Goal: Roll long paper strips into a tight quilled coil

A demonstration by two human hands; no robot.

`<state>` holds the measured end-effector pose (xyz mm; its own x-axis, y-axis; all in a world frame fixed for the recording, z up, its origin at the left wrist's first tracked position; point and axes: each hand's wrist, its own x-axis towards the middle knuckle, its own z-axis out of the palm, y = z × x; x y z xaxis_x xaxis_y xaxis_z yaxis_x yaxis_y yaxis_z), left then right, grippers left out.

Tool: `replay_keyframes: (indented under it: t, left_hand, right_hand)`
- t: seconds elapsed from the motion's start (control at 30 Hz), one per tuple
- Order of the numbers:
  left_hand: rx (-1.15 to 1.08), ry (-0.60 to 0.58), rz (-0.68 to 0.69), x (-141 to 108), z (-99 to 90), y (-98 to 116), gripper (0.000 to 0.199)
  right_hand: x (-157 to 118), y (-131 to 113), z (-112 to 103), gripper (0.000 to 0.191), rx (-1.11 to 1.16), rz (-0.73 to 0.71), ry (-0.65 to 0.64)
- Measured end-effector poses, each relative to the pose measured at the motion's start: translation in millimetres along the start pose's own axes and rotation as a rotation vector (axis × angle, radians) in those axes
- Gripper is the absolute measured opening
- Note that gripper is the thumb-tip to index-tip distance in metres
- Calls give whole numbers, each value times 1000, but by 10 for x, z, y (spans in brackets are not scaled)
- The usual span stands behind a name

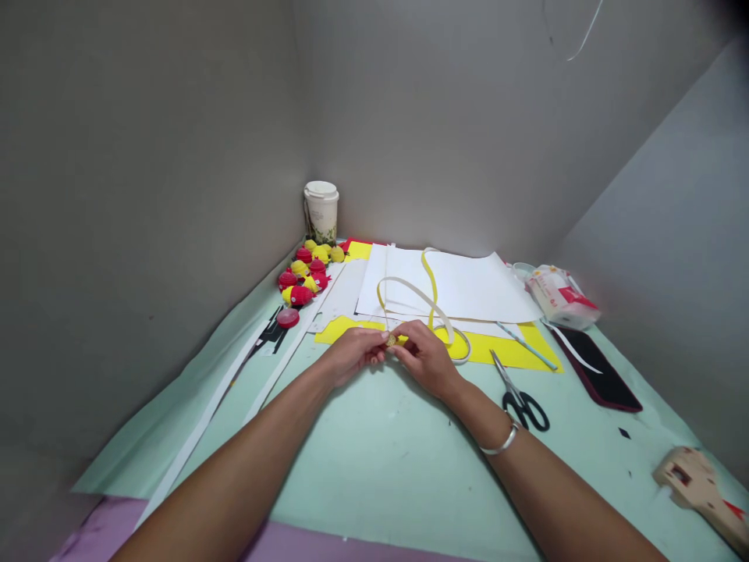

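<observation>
The left hand (356, 351) and right hand (427, 361) pinched a small roll (392, 340) between them. A strip (434, 287) looped just beyond the grip; scissors (508, 379) lay right of it, a phone (605, 378) farther right. Red and yellow figures (300, 295) and a cup (322, 215) sat beyond it, leftward.

Paper strip (434, 289) matt; scissor blades (505, 373) shiny metal.

A small roundish piece (391, 340), dull yellow with finely patterned detail too small to make out, is held up between the left hand (355, 355) and the right hand (426, 361). A narrow strip (430, 273), yellow on one side and whitish on the other, loops loosely behind it, arching over the white sheet (480, 285) and curling round near the right hand; whether the two join is unclear
</observation>
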<state>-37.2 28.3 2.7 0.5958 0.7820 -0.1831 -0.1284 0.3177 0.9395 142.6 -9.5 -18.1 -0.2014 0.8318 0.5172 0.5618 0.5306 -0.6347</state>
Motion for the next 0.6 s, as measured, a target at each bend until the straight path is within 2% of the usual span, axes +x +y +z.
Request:
replay_keyframes:
  t: [0.27,0.5,0.6]
  left_hand:
    - [29,-8,8,9,-12,-6,23]
    - [-4,-3,1,8,19,17,19]
    - [7,-19,12,3,28,24,20]
  right_hand:
    - [7,0,-26,17,-12,-38,-35]
    - [-6,6,25,26,-36,37,49]
    - [-6,13,44,19,-35,31,57]
